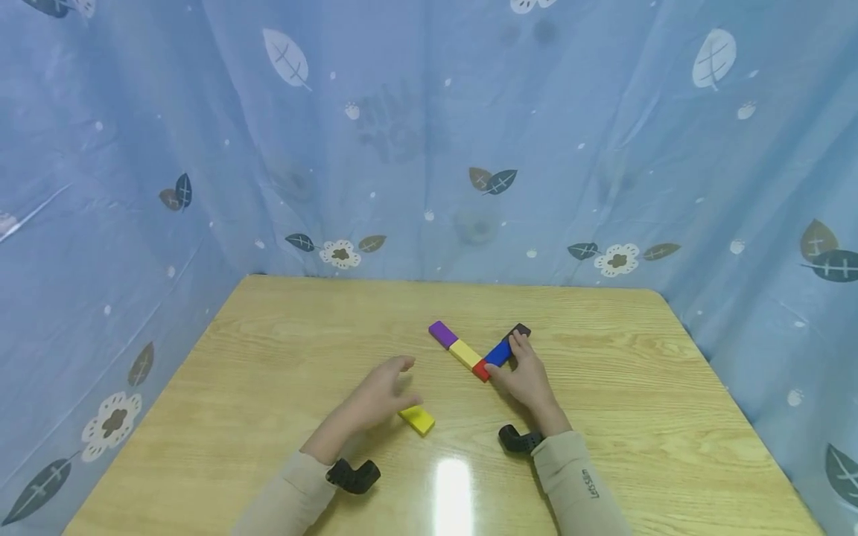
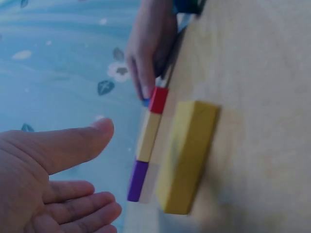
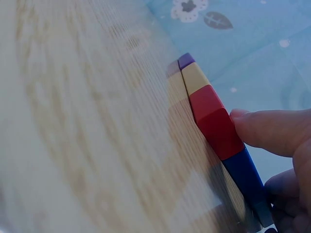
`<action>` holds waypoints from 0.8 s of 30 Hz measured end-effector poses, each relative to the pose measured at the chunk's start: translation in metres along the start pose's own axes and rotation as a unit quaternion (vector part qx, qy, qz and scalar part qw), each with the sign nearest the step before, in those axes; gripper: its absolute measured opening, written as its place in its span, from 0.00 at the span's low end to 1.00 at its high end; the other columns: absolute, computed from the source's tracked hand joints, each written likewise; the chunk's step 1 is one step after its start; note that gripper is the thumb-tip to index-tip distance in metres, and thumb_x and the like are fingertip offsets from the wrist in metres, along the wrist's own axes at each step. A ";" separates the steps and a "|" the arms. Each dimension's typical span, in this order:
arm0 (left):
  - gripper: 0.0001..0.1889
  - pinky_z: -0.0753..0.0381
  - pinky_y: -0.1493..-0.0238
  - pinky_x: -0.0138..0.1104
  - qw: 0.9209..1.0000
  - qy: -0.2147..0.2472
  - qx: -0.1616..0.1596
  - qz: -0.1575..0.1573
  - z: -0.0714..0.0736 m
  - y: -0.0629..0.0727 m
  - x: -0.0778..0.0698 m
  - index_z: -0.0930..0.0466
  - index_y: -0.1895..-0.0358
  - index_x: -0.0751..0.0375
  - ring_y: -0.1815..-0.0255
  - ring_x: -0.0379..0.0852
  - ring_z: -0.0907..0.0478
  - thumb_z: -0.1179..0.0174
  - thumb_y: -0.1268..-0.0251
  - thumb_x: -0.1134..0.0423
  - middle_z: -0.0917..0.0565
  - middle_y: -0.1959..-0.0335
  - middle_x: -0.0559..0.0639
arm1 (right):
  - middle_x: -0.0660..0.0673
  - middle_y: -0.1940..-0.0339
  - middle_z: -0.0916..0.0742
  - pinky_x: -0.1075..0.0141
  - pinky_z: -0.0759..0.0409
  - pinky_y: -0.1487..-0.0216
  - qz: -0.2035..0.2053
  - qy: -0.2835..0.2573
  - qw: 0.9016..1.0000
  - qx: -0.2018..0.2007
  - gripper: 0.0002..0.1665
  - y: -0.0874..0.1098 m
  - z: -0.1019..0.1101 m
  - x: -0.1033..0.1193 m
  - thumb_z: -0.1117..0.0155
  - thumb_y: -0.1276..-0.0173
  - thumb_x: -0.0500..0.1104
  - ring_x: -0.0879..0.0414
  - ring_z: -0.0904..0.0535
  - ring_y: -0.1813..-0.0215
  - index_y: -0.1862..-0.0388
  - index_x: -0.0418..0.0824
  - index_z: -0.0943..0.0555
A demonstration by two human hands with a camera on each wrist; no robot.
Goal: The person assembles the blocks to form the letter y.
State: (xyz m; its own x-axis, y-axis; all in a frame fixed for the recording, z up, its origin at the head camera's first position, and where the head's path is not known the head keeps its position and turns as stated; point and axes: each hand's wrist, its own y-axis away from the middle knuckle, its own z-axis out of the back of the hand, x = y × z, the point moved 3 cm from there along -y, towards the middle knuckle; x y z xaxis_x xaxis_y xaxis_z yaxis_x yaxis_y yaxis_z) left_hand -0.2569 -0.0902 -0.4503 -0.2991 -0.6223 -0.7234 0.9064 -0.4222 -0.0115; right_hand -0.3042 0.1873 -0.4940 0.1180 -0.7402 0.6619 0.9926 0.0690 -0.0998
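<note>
Small blocks form a V on the wooden table: purple (image 1: 442, 333), cream (image 1: 465, 354), red (image 1: 480, 371), blue (image 1: 497, 353) and black (image 1: 521, 329). My right hand (image 1: 528, 378) is over the blue arm of the V. Its thumb touches near the red and blue joint, while its fingers curl at the blue block's far end by the black one; the right wrist view shows the thumb against the red block (image 3: 218, 128). Beside a separate yellow block (image 2: 187, 158), my left hand (image 1: 377, 396) has its thumb and fingers spread, holding nothing.
The pale wooden table (image 1: 302, 327) carries the blocks. A blue curtain (image 1: 415, 149) with leaf and flower prints hangs behind it and along both sides. Dark camera mounts (image 1: 354, 476) sit on both wrists. Light glares off the table's front middle.
</note>
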 end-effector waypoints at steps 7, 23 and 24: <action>0.36 0.29 0.37 0.50 0.999 -0.035 -0.005 0.011 -0.016 0.019 -0.003 0.38 0.33 0.71 0.36 0.59 0.31 0.35 0.40 0.57 0.30 0.36 0.64 | 0.34 0.25 0.43 0.46 0.48 0.26 0.003 0.003 1.000 -0.001 0.52 -0.001 0.001 -0.001 0.33 0.40 0.56 0.40 0.54 0.23 0.29 0.26 0.43; 0.46 0.31 0.36 0.51 0.991 -0.105 -0.073 0.041 -0.041 0.038 -0.004 0.37 0.36 0.77 0.38 0.64 0.32 0.29 0.52 0.49 0.30 0.40 0.69 | 0.33 0.24 0.45 0.45 0.48 0.26 -0.001 -0.002 1.000 0.005 0.53 0.000 0.000 -0.001 0.34 0.38 0.57 0.39 0.55 0.23 0.28 0.28 0.45; 0.46 0.31 0.36 0.51 0.990 -0.109 -0.074 0.040 -0.042 0.039 -0.004 0.37 0.36 0.77 0.37 0.64 0.33 0.29 0.52 0.49 0.30 0.39 0.69 | 0.33 0.24 0.45 0.45 0.48 0.27 -0.001 -0.001 1.000 0.005 0.53 0.000 -0.001 -0.001 0.34 0.38 0.57 0.39 0.54 0.23 0.28 0.28 0.45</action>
State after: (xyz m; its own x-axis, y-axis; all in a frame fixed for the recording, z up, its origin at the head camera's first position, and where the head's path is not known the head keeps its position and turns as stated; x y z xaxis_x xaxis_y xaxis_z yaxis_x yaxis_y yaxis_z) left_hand -0.2083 -0.0764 -0.4766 -0.2665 -0.7844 -0.5601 0.9589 -0.2743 -0.0722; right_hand -0.3040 0.1876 -0.4950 0.1161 -0.7392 0.6634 0.9931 0.0745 -0.0907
